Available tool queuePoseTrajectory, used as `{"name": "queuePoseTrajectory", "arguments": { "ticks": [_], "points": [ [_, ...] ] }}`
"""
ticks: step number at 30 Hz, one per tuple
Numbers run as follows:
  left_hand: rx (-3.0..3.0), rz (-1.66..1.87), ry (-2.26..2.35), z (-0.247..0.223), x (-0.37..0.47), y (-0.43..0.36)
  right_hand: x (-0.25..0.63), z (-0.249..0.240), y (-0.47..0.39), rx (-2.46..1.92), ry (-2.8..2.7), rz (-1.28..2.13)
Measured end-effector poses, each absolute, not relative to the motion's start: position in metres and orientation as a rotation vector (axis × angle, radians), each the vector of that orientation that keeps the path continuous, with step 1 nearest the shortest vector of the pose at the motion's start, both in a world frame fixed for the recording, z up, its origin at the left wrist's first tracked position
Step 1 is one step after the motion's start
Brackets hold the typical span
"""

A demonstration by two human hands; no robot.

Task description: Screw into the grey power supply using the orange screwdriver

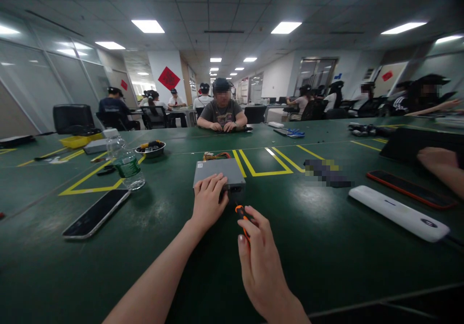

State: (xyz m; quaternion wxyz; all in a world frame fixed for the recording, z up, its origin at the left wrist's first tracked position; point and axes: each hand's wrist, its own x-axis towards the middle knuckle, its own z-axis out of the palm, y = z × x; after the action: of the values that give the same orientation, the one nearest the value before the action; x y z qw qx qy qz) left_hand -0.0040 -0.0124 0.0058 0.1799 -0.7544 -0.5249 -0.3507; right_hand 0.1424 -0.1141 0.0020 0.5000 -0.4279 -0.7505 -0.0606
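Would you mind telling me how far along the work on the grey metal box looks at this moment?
It looks early. Done: nothing obvious; the grey box appears closed, with coloured wires at its far end. In hand: the left hand rests on its near edge, and the right hand holds an orange-handled screwdriver pointed at that side. Left: no loose screws or removed panel show on the green table.

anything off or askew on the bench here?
Nothing spilled or damaged. The grey metal box lies flat under the left hand; the right hand holds an orange screwdriver at its near edge. The water bottle stands upright.
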Motion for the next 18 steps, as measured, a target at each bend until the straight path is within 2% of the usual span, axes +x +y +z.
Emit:
{"name": "queuePoseTrajectory", "arguments": {
  "ticks": [6, 10, 18],
  "points": [
    [-2.133, -1.019, -1.481, 0.0054, -0.0032, -0.0123, 0.1384, 0.0005, -0.1107, -0.917, -1.795, -0.204],
    [-2.122, -1.027, -1.479, 0.0051, -0.0026, -0.0120, 0.1427, 0.0025, -0.1090, -0.989, -1.827, -0.280],
    [-2.132, -0.993, -1.493, 0.0047, -0.0030, -0.0113, 0.1392, 0.0038, -0.1113, -0.955, -1.806, -0.211]
  ]
}}
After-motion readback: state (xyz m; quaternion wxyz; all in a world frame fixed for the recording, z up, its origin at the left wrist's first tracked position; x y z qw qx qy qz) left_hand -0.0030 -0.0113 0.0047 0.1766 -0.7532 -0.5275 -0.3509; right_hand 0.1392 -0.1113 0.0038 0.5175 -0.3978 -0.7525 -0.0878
